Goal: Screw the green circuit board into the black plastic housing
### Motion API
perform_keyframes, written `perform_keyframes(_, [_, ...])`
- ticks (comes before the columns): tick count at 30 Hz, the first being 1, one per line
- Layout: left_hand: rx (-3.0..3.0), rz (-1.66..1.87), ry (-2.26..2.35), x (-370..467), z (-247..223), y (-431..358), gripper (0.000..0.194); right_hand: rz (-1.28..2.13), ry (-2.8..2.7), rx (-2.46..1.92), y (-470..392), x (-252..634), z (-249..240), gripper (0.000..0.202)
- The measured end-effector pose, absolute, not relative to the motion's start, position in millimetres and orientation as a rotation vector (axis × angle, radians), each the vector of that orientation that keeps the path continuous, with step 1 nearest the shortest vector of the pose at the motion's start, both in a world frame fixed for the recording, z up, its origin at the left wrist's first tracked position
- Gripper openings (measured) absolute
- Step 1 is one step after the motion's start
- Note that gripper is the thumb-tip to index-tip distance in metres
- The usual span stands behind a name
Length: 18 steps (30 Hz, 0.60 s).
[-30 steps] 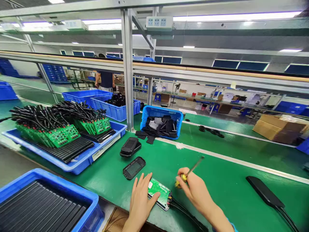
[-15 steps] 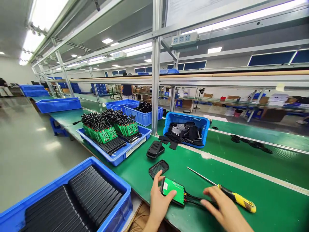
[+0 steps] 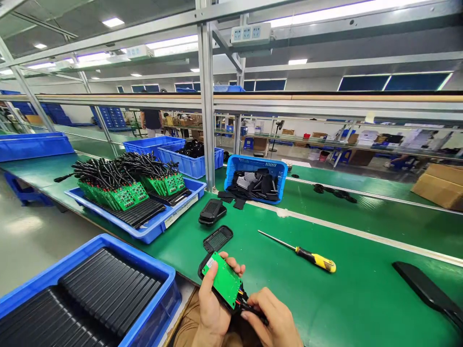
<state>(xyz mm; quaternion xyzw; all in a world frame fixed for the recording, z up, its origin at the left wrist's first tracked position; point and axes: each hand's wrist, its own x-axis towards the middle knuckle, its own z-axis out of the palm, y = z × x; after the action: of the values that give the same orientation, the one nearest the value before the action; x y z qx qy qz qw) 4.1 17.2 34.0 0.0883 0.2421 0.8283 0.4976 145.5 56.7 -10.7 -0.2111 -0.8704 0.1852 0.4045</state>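
My left hand [image 3: 213, 308] grips a black plastic housing [image 3: 201, 266] with a green circuit board [image 3: 224, 284] lying in it, thumb pressed on the board. The board is tilted toward me near the bench's front edge. At its lower end, my right hand [image 3: 271, 315] pinches the black cables [image 3: 249, 308], where short coloured wires meet the board. Just beyond my hands lies a ribbed black cover [image 3: 217, 238], with stacked black housings [image 3: 211, 212] behind it. A yellow and black screwdriver [image 3: 314, 259] rests on the green bench to the right.
Front left stands a blue tray [image 3: 170, 270] of ribbed black parts. Behind it, another blue tray [image 3: 144, 236] holds several cabled boards. A blue basket [image 3: 255, 164] of black pieces stands beside a metal post [image 3: 207, 120]. A black paddle-shaped object [image 3: 423, 284] lies at right.
My left hand has raised and tilted the housing with its board. My right hand has closed from loose fingers onto the cables. The view has swung to the right.
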Motion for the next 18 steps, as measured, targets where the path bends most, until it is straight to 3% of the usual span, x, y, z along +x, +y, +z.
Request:
perform_keyframes(5, [0.312, 2.049, 0.445, 10.4, 41.0, 12.1, 0.022, 0.752, -2.119, -0.563, 49.8, 143.6, -5.8, 0.032])
perform_keyframes(12, [0.470, 2.138, 0.361, 13.5, 49.6, 7.3, 0.024, 1.822, -1.714, -0.866, 40.1, 136.6, -1.5, 0.058])
perform_keyframes(18, [0.502, 2.177, 0.281, 15.4, 54.2, 5.2, 0.026, 2.054, -1.565, -0.785, 37.7, 130.3, 0.3, 0.060])
